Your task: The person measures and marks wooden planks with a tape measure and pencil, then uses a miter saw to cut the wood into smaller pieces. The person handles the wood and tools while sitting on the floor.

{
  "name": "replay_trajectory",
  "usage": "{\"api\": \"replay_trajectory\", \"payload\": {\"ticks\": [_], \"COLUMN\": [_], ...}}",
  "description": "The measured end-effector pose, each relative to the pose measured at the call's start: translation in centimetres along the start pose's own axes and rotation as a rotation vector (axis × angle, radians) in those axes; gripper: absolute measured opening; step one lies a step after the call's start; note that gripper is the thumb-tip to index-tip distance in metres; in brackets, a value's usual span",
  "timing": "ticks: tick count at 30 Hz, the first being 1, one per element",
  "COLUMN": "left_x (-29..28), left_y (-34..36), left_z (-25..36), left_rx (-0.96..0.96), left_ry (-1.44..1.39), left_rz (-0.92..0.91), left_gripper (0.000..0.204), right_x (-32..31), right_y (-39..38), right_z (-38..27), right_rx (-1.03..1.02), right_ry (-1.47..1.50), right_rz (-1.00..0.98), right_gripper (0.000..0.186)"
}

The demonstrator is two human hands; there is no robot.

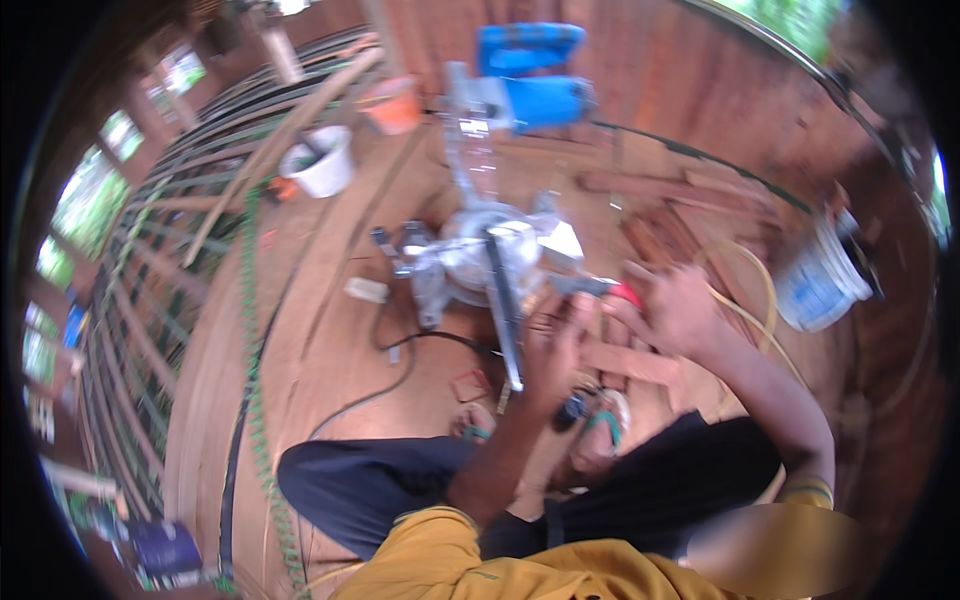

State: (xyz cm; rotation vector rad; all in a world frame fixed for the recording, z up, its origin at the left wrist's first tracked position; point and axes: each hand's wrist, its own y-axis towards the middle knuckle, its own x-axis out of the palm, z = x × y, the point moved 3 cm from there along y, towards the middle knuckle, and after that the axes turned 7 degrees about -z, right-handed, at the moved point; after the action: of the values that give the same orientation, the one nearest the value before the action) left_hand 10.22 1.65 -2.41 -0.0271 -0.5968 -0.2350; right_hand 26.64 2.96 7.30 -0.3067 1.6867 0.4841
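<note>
Near the middle, my left hand (556, 345) has curled fingers at the grey end of a blurred red-and-grey tool (595, 288). My right hand (680, 315) grips around its red end. Just left of them stands a silver metal saw base (470, 255) with a long dark bar and a blue motor housing (545, 103) at the top. Wooden pieces (630, 360) lie below my hands. A black cord (445, 335) runs beside the saw.
A white bucket (330, 172) and orange bucket (392, 112) stand upper left, another white bucket (815, 295) right. Boards (680, 185) lie along the wooden wall. Yellow hose (765, 295) loops at right, green coiled hose (255, 350) at left. My sandalled feet (605, 430) are below the saw.
</note>
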Motion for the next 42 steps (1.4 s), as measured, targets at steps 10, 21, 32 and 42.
{"api": "replay_trajectory", "payload": {"ticks": [10, 21, 32, 42], "left_x": [0.0, -0.2, -0.5, -0.9], "left_y": [0.1, 0.4, 0.5, 0.6], "left_z": [-0.2, 0.3, 0.2, -0.4], "left_rx": [0.015, 0.002, 0.094, 0.061], "left_ry": [-0.121, -0.264, -0.220, -0.205], "left_rz": [-0.119, -0.119, -0.243, -0.171], "left_gripper": [0.035, 0.036, 0.040, 0.037], "right_x": [0.5, 0.9, 0.5, 0.4], "right_y": [-0.3, 0.2, -0.1, -0.4], "right_z": [1.2, 3.0, 1.8, 1.4], "right_rx": [-0.069, 0.016, -0.082, -0.056], "right_ry": [-0.064, 0.177, 0.045, 0.020], "right_rz": [0.027, 0.039, -0.076, 0.010], "right_gripper": [0.051, 0.052, 0.058, 0.058]}}
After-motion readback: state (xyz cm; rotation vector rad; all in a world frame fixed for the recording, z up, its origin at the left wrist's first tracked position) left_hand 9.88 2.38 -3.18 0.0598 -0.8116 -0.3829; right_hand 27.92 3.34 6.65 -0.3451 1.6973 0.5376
